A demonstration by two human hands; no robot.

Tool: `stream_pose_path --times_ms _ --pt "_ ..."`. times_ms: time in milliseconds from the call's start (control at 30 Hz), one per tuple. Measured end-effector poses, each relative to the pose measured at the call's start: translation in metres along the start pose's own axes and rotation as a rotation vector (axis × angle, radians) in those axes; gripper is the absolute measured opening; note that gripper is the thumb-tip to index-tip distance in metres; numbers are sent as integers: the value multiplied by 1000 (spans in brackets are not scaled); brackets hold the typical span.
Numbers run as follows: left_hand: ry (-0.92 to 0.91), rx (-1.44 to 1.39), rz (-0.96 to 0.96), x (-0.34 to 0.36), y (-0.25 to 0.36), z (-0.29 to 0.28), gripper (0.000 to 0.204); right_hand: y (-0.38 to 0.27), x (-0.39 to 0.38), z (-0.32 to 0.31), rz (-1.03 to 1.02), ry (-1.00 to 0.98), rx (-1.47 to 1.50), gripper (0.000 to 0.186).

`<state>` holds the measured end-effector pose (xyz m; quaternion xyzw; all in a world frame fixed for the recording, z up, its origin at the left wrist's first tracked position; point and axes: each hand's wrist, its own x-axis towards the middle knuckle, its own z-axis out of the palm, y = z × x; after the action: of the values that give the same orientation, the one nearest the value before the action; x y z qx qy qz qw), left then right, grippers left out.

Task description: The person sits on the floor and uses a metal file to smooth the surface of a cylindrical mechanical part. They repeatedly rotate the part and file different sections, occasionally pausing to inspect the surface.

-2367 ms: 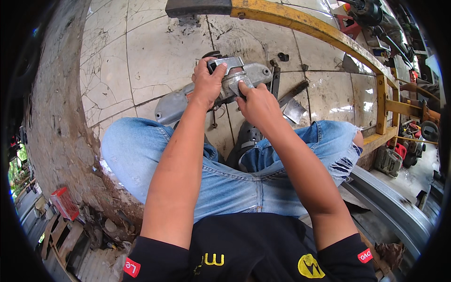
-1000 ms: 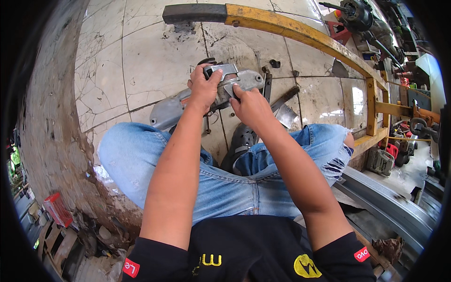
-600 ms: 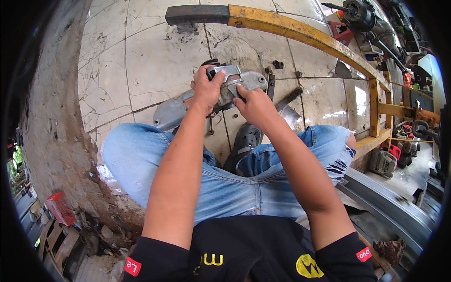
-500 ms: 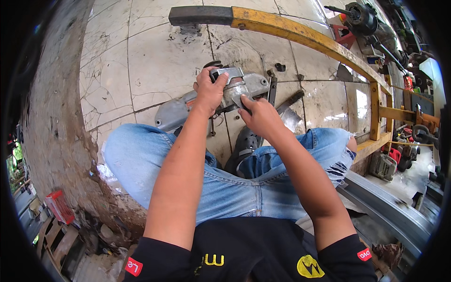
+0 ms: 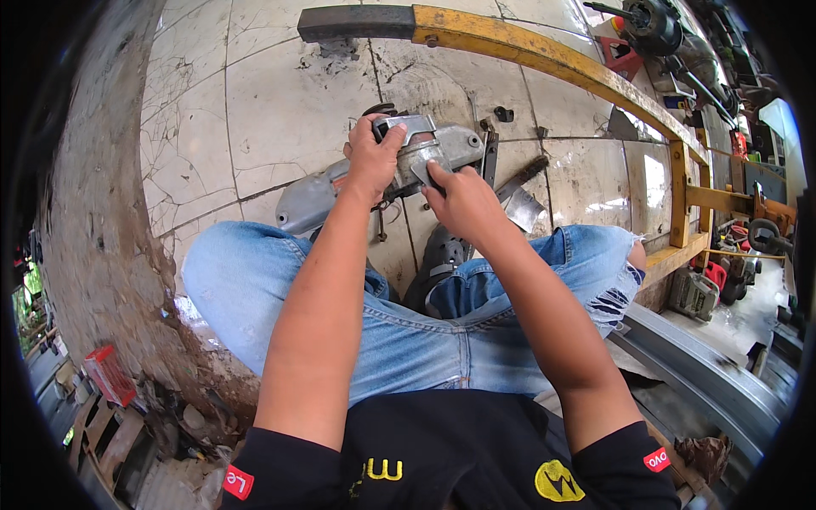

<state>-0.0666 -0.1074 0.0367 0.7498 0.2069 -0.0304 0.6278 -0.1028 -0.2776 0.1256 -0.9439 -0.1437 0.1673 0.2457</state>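
Note:
A long grey cast-metal part [image 5: 308, 202] lies aslant on the tiled floor in front of my crossed legs, with a hole near each end. A squared silvery section [image 5: 416, 125] rises from its middle. My left hand [image 5: 374, 157] is closed around the left side of that section, thumb on top. In my right hand [image 5: 466, 197] is a scraper [image 5: 427, 172] with a flat grey blade and a dark handle, mostly covered by the fingers. Its blade lies against the rounded middle of the part. Where the blade's edge touches is hard to make out.
A yellow metal frame [image 5: 518, 53] with a black end spans the floor beyond the part. Right of the part lie a dark-handled brush-like tool [image 5: 524, 177], a curved metal sheet [image 5: 525, 211] and a dark bar [image 5: 490, 160]. A steel channel [image 5: 697, 374] runs beside my right knee.
The whole view has shifted slightly, so things sit a little farther left. Both hands keep their grip; the scraper blade shows a little more upright against the part.

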Motion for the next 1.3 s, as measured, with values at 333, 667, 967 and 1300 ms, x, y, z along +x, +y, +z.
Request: stream_pose_path --times_ms 333,667,967,1300 --pt "2 -18 9 -3 6 0 47 1 4 2 52 19 -1 46" --pt "4 -48 17 -1 -2 2 46 -3 7 -1 -20 40 -36 38" --pt "-16 -76 25 1 -6 1 47 1 8 3 8 31 -21 41" --pt "-15 -101 12 0 -8 0 44 12 13 5 -12 54 4 42"
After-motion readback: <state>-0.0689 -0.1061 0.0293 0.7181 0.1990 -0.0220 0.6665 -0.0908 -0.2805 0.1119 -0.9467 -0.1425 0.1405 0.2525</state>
